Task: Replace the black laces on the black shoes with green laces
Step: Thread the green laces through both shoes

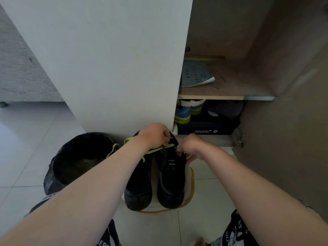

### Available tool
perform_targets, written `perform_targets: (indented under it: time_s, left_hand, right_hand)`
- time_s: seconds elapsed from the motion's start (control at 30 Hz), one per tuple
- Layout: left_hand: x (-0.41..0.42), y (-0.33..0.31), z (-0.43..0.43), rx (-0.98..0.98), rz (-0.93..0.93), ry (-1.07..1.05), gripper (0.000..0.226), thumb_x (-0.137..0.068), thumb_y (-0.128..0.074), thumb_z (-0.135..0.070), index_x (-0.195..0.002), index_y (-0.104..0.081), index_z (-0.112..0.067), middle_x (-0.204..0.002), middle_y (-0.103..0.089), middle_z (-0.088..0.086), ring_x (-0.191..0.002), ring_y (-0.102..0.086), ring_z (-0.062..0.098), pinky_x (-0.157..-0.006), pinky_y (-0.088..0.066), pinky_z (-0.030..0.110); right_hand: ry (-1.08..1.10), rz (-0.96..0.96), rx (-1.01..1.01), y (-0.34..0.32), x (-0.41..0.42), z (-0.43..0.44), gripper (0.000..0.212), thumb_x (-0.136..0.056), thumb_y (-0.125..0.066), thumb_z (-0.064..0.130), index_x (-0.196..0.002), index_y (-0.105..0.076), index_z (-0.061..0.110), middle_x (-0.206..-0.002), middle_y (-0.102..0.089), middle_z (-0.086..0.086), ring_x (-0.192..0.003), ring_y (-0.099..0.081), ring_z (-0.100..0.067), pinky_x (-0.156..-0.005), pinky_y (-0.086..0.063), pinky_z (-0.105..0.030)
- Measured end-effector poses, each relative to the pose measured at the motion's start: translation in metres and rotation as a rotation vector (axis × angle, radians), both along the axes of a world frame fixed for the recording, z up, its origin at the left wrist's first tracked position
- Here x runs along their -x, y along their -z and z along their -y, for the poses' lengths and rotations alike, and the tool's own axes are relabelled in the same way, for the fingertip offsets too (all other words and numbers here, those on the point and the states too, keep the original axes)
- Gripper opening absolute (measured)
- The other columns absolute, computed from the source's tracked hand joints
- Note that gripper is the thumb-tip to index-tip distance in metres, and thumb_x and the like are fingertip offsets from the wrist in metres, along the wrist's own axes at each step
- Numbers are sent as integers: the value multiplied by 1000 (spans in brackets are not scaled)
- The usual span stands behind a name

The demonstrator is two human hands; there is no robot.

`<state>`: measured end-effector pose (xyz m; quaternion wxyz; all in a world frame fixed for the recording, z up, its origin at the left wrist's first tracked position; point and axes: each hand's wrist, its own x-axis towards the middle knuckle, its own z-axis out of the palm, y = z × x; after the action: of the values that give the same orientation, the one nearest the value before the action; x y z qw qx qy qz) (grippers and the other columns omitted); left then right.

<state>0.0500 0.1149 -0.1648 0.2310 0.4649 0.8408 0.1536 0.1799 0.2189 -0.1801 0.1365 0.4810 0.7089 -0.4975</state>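
Two black shoes stand side by side on a white stool [190, 183] with a tan rim, heels towards me. The left shoe [138, 183] and the right shoe [171, 181] point at the cabinet. A green lace [156, 150] runs across the right shoe's front and trails left over the bin. My left hand [154, 135] pinches the green lace above the right shoe's eyelets. My right hand [190, 145] grips the right shoe's upper at its right side. The fingertips of both hands are partly hidden.
A bin lined with a black bag [78, 160] stands left of the stool. A white cabinet door [110, 64] rises right behind the shoes. The open cabinet on the right holds a shelf with papers [197, 73], blue-yellow sneakers [183, 114] and a dark shoebox [207, 127].
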Motion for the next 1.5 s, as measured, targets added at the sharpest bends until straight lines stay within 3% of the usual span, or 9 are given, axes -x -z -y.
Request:
perform_targets:
  time_s: [0.13,0.3,0.47,0.7,0.87,0.97,1.1,1.23,1.5]
  left_hand:
    - [-13,8,-3,34,-91,106,11,-86,-66,-23,-88,-77,-23,-96,-74,-2,-91,-66,18,-81,-54,32]
    - [-16,17,-5,64,-136,121,16,-88,-61,-21,-93,-77,-19,-99,-72,0,-94,-66,20,-84,-54,33]
    - [-19,20,-7,52,-162,108,19,-86,-58,-18,-92,-77,-17,-95,-72,1,-91,-66,21,-73,-50,29]
    - [-20,26,-7,40,-192,162,18,-88,-55,-19,-84,-72,-16,-93,-69,4,-88,-65,25,-66,-45,30]
    - [-27,29,-5,14,-250,138,17,-89,-56,-20,-92,-71,-13,-101,-67,7,-95,-64,27,-66,-44,31]
    - [-33,27,-3,-4,-203,35,17,-88,-57,-20,-97,-71,-14,-105,-68,7,-99,-65,27,-69,-45,31]
    - [-45,23,-3,-3,-177,-72,18,-86,-58,-20,-98,-71,-16,-105,-67,7,-99,-65,30,-77,-51,35]
    - [-48,24,-4,96,-189,-74,21,-86,-61,-23,-103,-69,-13,-106,-67,7,-101,-65,30,-75,-48,35]
    - [-53,30,1,3,-132,-181,20,-85,-59,-17,-98,-74,-16,-101,-70,7,-97,-66,29,-71,-51,34]
  right_hand:
    - [40,-41,82,12,-3,-4,10,-103,-51,5,-104,-61,6,-83,-59,-11,-69,-59,-26,-70,-58,-46]
    - [44,-72,94,16,-5,-6,13,-102,-53,6,-110,-64,6,-87,-61,-11,-72,-60,-25,-55,-56,-37]
    - [43,-104,77,20,-6,-7,11,-101,-55,5,-107,-64,8,-101,-63,-15,-89,-62,-31,-85,-57,-50]
    - [38,-107,52,12,-7,-5,15,-98,-58,4,-109,-68,1,-93,-65,-14,-72,-62,-25,-59,-58,-36]
    - [36,-108,14,7,-5,-3,26,-93,-60,1,-117,-65,-7,-93,-65,-18,-63,-63,-24,-42,-51,-26]
    - [29,-114,0,7,-6,-2,27,-90,-61,0,-115,-64,-10,-88,-64,-17,-61,-63,-25,-46,-56,-29]
    - [24,-123,-27,9,-6,-1,26,-87,-66,2,-110,-67,-9,-87,-66,-18,-68,-67,-30,-67,-61,-42]
    - [22,-132,-30,8,-5,0,25,-86,-68,4,-108,-69,-7,-84,-68,-16,-64,-67,-26,-64,-61,-39]
    - [27,-146,-4,9,-6,-1,26,-87,-65,0,-111,-66,-11,-87,-67,-19,-63,-68,-26,-50,-59,-31]
